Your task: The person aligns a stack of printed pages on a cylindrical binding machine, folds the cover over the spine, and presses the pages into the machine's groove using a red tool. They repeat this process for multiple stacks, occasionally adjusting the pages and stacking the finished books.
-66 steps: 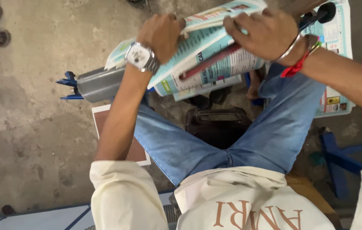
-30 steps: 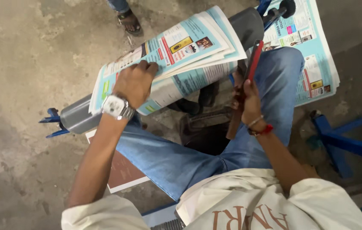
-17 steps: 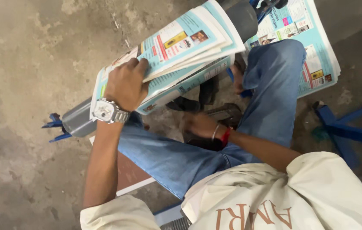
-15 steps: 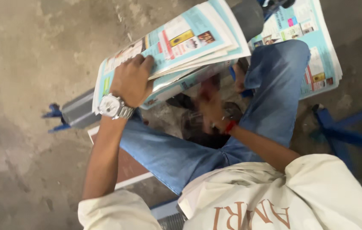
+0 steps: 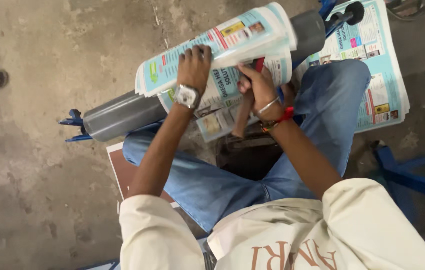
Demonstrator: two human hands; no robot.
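Item: printed sheets (image 5: 232,45), thin glossy paper, teal-edged with coloured panels, curved into a half-tube over a grey roller (image 5: 122,116), a smooth matte cylinder lying at a slant across my lap on a blue frame.

My left hand (image 5: 194,65): palm down on top of the curved sheets, fingers spread flat and pressing the paper against the roller; it closes around nothing. A metal wristwatch sits on that wrist.

My right hand (image 5: 258,90): curled closed under the lower edge of the sheets, gripping the top of a brown wooden stick (image 5: 242,117) that hangs down toward my knees. Whether the fingers also pinch the paper edge, I cannot tell.

Nearby: a flat stack of matching sheets (image 5: 380,75) on the floor by my right knee; a brown board (image 5: 125,172) under my left leg.

Room: rough, stained concrete floor (image 5: 47,200) open to my left; blue metal frame (image 5: 412,175) close on my right.
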